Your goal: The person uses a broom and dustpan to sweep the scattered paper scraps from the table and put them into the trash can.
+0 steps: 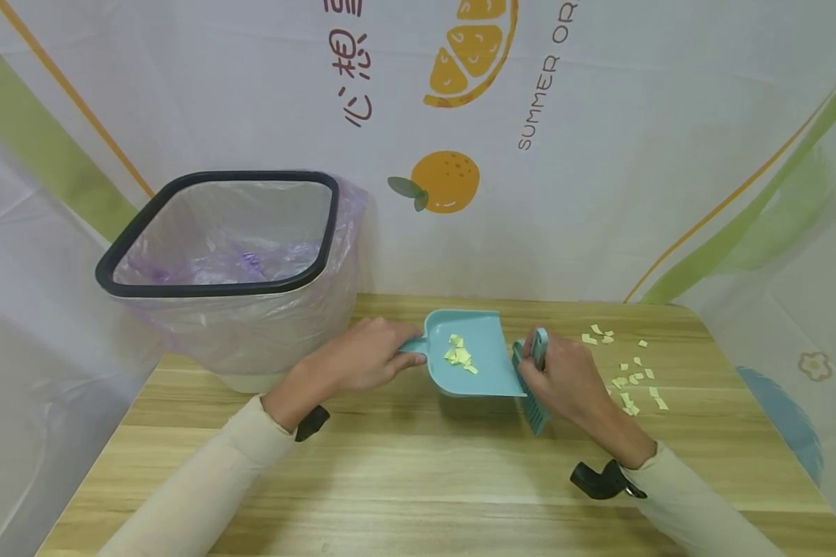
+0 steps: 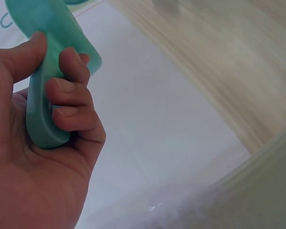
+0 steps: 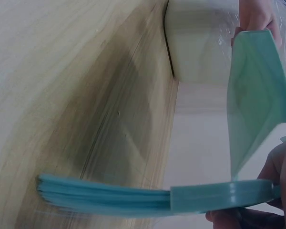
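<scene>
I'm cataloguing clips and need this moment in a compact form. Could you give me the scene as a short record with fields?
Left hand: grips the dustpan by its handle
Right hand: holds the brush beside the dustpan's open edge
Dustpan position: raised above the table
Dustpan load: a small cluster of yellow scraps
Loose scraps: scattered over the table's right side
Bin: dark-rimmed, at left, lined with a translucent bag

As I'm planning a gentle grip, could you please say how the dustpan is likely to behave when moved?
The dustpan is probably stiff, given its straight front edge and raised rim. It seems light, as its walls look thin. The paper scraps lying loose on its smooth floor would likely slide if it tilted.
</scene>
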A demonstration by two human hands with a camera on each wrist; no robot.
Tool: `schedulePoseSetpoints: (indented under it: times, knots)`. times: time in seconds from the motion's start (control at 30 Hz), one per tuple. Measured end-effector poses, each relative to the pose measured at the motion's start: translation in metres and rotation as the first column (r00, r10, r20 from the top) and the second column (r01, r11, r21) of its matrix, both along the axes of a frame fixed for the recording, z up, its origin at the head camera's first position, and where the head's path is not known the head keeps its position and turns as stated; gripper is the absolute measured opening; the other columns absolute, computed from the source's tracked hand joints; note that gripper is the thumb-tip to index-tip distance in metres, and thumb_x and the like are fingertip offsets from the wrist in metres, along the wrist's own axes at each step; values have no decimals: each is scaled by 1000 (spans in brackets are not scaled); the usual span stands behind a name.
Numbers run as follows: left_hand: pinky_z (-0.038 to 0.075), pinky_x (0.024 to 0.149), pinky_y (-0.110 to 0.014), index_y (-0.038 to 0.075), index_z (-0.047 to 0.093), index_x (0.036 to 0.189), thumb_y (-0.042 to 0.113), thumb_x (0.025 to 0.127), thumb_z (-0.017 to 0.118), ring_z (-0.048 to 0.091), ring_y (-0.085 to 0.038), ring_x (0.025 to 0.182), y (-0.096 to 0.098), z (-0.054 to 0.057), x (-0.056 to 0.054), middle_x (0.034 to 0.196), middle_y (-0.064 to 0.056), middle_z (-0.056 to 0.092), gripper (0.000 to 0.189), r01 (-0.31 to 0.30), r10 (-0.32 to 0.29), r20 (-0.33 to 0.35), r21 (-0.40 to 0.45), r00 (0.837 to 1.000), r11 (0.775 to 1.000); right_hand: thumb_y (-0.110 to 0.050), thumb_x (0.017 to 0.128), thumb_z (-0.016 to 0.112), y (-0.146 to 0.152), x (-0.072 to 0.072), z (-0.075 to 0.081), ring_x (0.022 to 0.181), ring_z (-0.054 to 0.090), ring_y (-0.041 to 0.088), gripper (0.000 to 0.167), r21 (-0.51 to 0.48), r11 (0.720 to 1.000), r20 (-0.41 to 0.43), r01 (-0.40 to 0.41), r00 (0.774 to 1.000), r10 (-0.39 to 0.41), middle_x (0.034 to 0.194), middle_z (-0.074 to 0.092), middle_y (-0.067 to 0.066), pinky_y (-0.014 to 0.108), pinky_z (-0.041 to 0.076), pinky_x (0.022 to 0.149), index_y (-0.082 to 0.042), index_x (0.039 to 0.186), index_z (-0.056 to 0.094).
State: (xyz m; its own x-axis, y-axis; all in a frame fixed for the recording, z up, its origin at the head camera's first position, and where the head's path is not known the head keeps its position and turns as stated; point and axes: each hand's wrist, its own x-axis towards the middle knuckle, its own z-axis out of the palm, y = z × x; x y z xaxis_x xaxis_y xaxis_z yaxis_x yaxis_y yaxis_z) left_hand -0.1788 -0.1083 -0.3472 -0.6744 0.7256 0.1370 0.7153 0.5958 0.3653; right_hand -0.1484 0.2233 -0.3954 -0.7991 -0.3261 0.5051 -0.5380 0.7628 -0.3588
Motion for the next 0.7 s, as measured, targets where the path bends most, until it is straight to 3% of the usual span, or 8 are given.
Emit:
schedulePoseSetpoints:
  times: [0.5,0.7]
  knots:
    - [55,78,-36,9,71,111,25,110,72,58,-13,78,-1,19,0,89,5,64,17,3,-2,-63,16,998,1000,-2,92,64,1,0,-1,61,48,9,8,4,1000,8,22,1000,-22,68,56,-7,31,42,54,-10,87,64]
    - [51,73,-35,13,64,100,26,109,73,53,-13,73,-1,29,2,80,7,54,18,1,1,-76,20,997,1000,-1,93,63,2,0,-2,61,49,11,8,27,999,29,35,999,-36,70,61,-2,35,44,55,-8,90,65]
